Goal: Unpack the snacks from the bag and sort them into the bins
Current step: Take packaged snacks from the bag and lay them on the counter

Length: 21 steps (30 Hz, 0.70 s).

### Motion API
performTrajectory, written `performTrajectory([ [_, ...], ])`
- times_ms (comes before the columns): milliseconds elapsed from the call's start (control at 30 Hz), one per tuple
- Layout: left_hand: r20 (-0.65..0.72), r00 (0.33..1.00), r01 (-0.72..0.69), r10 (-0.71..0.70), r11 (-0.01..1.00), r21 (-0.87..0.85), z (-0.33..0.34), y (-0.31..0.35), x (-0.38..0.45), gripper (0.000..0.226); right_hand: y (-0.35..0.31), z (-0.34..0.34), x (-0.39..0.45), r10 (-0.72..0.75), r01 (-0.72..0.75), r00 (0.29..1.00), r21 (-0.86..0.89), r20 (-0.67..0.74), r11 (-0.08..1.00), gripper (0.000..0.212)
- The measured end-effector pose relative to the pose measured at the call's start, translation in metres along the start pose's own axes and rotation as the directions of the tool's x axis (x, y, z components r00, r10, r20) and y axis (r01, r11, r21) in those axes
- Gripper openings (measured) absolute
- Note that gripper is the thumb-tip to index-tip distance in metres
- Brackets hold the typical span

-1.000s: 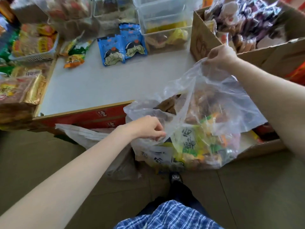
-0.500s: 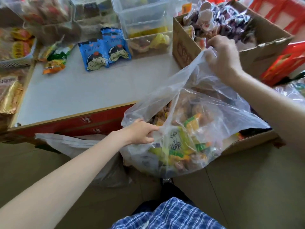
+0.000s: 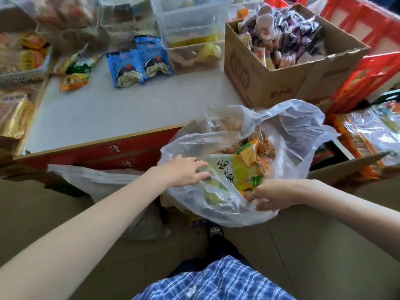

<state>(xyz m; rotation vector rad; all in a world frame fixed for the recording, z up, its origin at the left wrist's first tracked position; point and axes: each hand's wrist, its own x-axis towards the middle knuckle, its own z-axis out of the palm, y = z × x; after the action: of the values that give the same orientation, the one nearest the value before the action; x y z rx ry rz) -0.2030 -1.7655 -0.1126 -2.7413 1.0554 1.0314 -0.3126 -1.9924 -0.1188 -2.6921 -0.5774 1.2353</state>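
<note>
A white table (image 3: 121, 113) holds bins (image 3: 190, 33) at the back; the bag (image 3: 290, 135) sits at its near edge, snacks (image 3: 240, 169) inside; the left hand (image 3: 184, 172) lies flat on it; the right hand (image 3: 275, 194), closer to the snacks, pinches the plastic.

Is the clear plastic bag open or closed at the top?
Open. The bag mouth gapes wide, and snack packets show directly through the opening.
</note>
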Motion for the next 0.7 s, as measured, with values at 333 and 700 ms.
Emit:
performTrajectory([
  [333, -0.170, 0.962, 0.251, -0.214, 0.938, 0.238, 0.021, -0.040, -0.023, 0.063, -0.007, -0.050, 0.026, -0.017, 0.088, 0.787, 0.085, -0.617, 0.992, 0.045],
  [700, -0.003, 0.964, 0.265, -0.266, 0.960, 0.093, 0.057, -0.073, -0.030, 0.104, -0.055, -0.051, 0.109, 0.072, -0.072, 0.939, 0.013, -0.335, 0.997, 0.018],
])
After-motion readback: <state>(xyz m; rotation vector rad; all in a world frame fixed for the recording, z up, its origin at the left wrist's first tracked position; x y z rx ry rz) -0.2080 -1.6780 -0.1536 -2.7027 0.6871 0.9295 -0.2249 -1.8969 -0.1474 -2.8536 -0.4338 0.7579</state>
